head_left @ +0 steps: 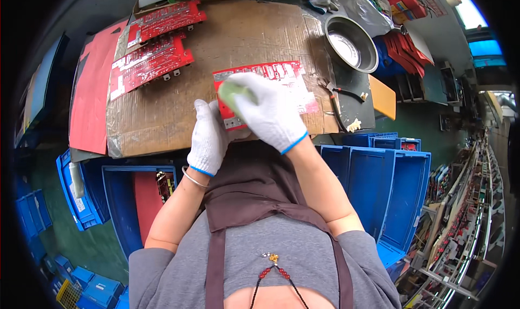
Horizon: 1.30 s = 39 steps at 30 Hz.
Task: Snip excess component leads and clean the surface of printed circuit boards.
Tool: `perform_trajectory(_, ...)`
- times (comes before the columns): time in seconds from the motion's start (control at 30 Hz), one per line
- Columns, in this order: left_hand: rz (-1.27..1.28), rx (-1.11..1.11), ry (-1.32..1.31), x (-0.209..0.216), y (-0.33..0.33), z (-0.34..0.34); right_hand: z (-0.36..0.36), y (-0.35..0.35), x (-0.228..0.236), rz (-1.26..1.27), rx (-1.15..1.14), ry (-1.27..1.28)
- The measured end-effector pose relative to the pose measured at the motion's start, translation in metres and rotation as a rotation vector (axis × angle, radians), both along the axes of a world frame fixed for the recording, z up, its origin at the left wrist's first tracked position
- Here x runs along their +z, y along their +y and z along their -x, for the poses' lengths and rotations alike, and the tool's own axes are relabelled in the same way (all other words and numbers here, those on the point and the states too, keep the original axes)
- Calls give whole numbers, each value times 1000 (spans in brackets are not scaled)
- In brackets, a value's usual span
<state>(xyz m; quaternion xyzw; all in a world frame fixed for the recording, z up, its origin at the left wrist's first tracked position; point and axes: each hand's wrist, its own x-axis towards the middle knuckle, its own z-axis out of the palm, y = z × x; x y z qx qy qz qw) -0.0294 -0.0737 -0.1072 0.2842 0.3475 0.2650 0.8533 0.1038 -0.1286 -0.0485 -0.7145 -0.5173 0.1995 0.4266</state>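
A red circuit board (295, 90) with silvery and white patches is tilted over the cardboard-covered table in front of me. My left hand (207, 138), in a white knit glove with a blue cuff, grips the board's near left edge, its fingers partly hidden behind it. In my right hand (276, 114), gloved the same way, is a green object (237, 97) pressed on or held just over the board's left part. Motion blurs that object, and its kind cannot be made out.
Two more red circuit boards (151, 65) lie at the far left on the cardboard (244, 33). Right of me are cutting pliers (346, 92) and a steel bowl (372, 57). Blue crates (368, 173) stand below the table at both sides. A red sheet (95, 92) covers the left edge.
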Motion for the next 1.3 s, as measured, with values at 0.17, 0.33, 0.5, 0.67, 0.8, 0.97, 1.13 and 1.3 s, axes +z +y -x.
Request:
perform_trajectory(0.17,-91,-82,-51,-9,3,-2,-122,-7,-3,107,-357,117)
perform_trajectory(0.33,-93,-62,43,-1,1,3,-57,-76,0,31,-278,-14)
perform_trajectory(0.5,-156,-91,69,3,6,0,-110,6,-23,6,-391,-184)
perform_trajectory(0.67,-170,-86,88,2,4,-9,-151,-3,-33,14,-409,-138)
perform_trajectory(0.8,-80,-88,47,-4,9,1,-27,-47,-9,-67,-178,323)
perform_trajectory(0.97,101,-26,-59,4,4,5,17,-19,-7,-92,5,-86)
perform_trajectory(1.13,-132,-136,-60,-6,0,2,-75,-81,-1,-6,-455,90)
perform_trajectory(1.3,-40,-66,-52,-15,0,23,44,-50,-2,-119,75,-19)
